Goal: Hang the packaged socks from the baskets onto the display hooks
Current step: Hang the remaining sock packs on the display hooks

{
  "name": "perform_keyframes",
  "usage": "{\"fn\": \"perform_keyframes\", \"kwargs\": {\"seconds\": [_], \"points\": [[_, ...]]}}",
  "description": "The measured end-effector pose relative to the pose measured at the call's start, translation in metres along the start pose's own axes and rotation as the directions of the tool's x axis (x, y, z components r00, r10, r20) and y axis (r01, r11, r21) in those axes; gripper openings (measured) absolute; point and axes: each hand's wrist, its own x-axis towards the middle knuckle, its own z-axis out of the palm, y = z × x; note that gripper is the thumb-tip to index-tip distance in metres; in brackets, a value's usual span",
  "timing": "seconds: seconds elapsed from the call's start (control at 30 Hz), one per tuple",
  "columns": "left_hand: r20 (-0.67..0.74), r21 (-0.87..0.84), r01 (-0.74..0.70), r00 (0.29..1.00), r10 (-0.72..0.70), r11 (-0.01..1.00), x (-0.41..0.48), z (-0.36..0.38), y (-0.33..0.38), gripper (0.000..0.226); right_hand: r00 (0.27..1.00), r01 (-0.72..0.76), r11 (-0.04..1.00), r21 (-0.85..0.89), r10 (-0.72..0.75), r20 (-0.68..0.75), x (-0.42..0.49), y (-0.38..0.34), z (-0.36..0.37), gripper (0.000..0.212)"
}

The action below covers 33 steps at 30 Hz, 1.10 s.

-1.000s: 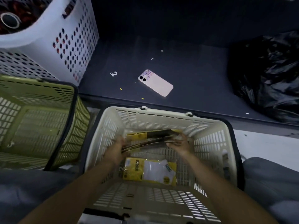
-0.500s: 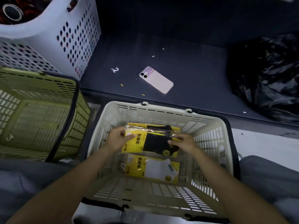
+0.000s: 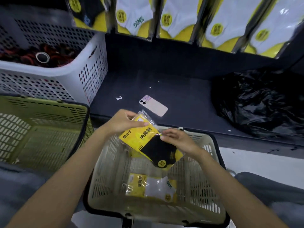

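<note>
A yellow pack of black socks (image 3: 152,143) is held above the cream basket (image 3: 105,175). My left hand (image 3: 122,123) grips its top left end. My right hand (image 3: 177,140) pinches its right edge. A pack of white socks (image 3: 153,186) lies on the bottom of that basket. Along the top of the view hang rows of sock packs (image 3: 179,18), mostly white socks with one black pack at the left; the hooks themselves are out of view.
A green basket (image 3: 41,134) stands at the left, a white perforated bin (image 3: 69,69) with dark items behind it. On the dark shelf (image 3: 181,96) lie a pink phone (image 3: 153,105) and a small white hook (image 3: 118,98). A black plastic bag (image 3: 259,102) sits at the right.
Both hands lifted the black-sock pack out of the cream basket and turned it upright. My view tilted up, bringing the hanging sock packs into sight.
</note>
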Motion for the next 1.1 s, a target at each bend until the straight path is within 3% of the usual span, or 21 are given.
{"fn": "perform_keyframes", "kwargs": {"seconds": [0.1, 0.23, 0.33, 0.4, 0.47, 0.6, 0.7, 0.83, 0.93, 1.1], "points": [[-0.061, 0.021, -0.114, 0.991, 0.115, 0.993, -0.004, 0.008, 0.041, 0.032, 0.996, 0.092, 0.995, 0.050, -0.091, -0.024, -0.015, -0.031, 0.001, 0.033], [-0.187, -0.083, -0.252, 0.954, 0.233, 0.964, -0.008, 0.012, 0.089, 0.021, 0.960, 0.233, 0.970, 0.072, -0.217, -0.177, -0.039, -0.071, -0.018, 0.002], [-0.204, -0.287, -0.283, 0.952, 0.230, 0.915, -0.013, 0.018, 0.113, 0.030, 0.914, 0.312, 0.943, 0.117, -0.265, -0.307, -0.053, -0.096, -0.041, 0.007], [-0.118, -0.361, -0.271, 0.962, 0.245, 0.892, -0.017, 0.030, 0.127, 0.045, 0.887, 0.354, 0.917, 0.184, -0.268, -0.375, -0.062, -0.115, -0.054, 0.028], [-0.035, -0.362, -0.268, 0.961, 0.274, 0.893, -0.017, 0.046, 0.143, 0.049, 0.876, 0.380, 0.898, 0.224, -0.271, -0.399, -0.069, -0.131, -0.066, 0.043], [-0.088, -0.364, -0.339, 0.940, 0.330, 0.868, -0.009, 0.065, 0.184, 0.036, 0.842, 0.436, 0.877, 0.203, -0.318, -0.437, -0.084, -0.158, -0.083, 0.028], [-0.135, -0.322, -0.413, 0.911, 0.390, 0.852, -0.002, 0.074, 0.212, 0.027, 0.739, 0.518, 0.848, 0.112, -0.378, -0.558, -0.093, -0.174, -0.102, 0.022], [-0.155, -0.308, -0.453, 0.891, 0.426, 0.836, 0.008, 0.092, 0.244, 0.029, 0.605, 0.617, 0.775, 0.137, -0.356, -0.712, -0.102, -0.198, -0.130, 0.024], [-0.175, -0.296, -0.467, 0.884, 0.433, 0.833, 0.017, 0.104, 0.265, 0.030, 0.585, 0.644, 0.745, 0.177, -0.330, -0.741, -0.106, -0.209, -0.150, 0.018], [-0.209, -0.258, -0.517, 0.855, 0.475, 0.816, 0.029, 0.105, 0.303, 0.023, 0.573, 0.597, 0.781, 0.185, -0.253, -0.779, -0.111, -0.229, -0.199, 0.014]]}}
